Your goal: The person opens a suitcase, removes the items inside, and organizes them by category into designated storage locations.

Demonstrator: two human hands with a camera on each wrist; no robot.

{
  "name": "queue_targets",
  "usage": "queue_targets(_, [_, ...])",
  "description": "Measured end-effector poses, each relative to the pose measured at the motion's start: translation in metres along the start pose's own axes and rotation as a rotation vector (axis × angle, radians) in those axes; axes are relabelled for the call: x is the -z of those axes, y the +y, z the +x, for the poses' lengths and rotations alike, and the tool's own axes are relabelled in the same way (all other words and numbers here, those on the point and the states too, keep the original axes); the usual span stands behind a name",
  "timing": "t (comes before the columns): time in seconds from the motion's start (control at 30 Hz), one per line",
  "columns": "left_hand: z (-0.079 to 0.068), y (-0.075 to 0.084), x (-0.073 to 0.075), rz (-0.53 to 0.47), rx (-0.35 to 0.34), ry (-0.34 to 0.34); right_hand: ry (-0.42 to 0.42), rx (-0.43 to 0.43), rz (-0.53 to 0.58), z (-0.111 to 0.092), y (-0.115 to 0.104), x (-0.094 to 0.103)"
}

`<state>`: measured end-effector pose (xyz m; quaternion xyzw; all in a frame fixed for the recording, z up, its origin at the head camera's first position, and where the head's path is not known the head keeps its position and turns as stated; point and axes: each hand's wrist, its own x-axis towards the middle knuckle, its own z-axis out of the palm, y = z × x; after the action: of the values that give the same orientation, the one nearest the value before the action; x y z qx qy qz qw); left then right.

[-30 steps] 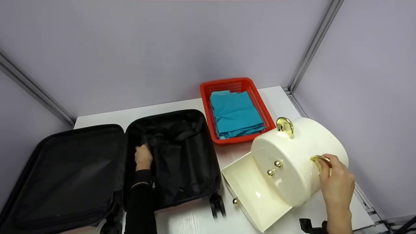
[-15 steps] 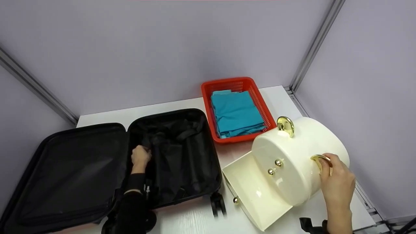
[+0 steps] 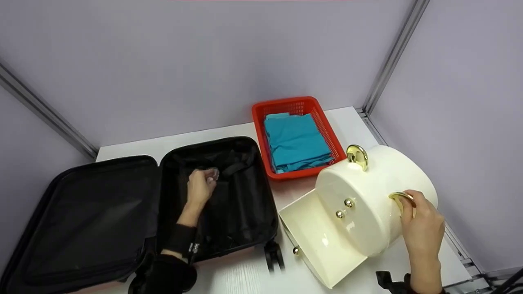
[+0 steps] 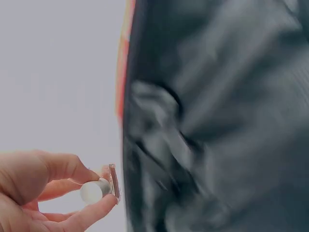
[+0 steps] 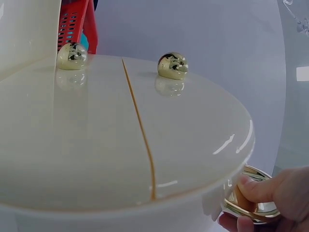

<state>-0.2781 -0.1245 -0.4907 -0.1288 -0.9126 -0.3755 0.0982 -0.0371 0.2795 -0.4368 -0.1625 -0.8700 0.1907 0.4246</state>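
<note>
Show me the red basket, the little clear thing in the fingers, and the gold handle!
red basket (image 3: 260, 122), head view, on its left rim.
little clear thing (image 4: 99, 188), left wrist view, on its round end.
gold handle (image 3: 402, 197), head view, on its top edge above the fingers.

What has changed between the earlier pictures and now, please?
The left hand has lifted from deep in the black suitcase and moved right, now pinching a small clear object. The right hand keeps its grip on the gold handle of the cream case; the red basket is unmoved.
</note>
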Motion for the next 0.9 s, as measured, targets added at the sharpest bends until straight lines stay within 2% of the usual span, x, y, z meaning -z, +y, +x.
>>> queue_targets(0.27, [-0.010,0.073,-0.014,-0.048,-0.193,-0.032,-0.009,-0.015,0.000,0.001,-0.001,0.001])
queue_targets(0.47, [-0.025,0.115,-0.032,-0.083,-0.349,-0.131,-0.009,-0.023,0.004,0.002,-0.001,0.001])
queue_targets(0.67, [-0.041,0.143,-0.059,-0.087,-0.498,-0.250,-0.009,-0.020,-0.001,0.002,-0.001,0.001])
queue_targets(0.8, [-0.053,0.153,-0.081,-0.088,-0.543,-0.347,-0.001,-0.010,0.006,0.001,-0.001,0.001])
queue_targets(0.9, [-0.063,0.158,-0.099,-0.077,-0.568,-0.391,0.006,0.005,0.013,0.000,0.000,0.001])
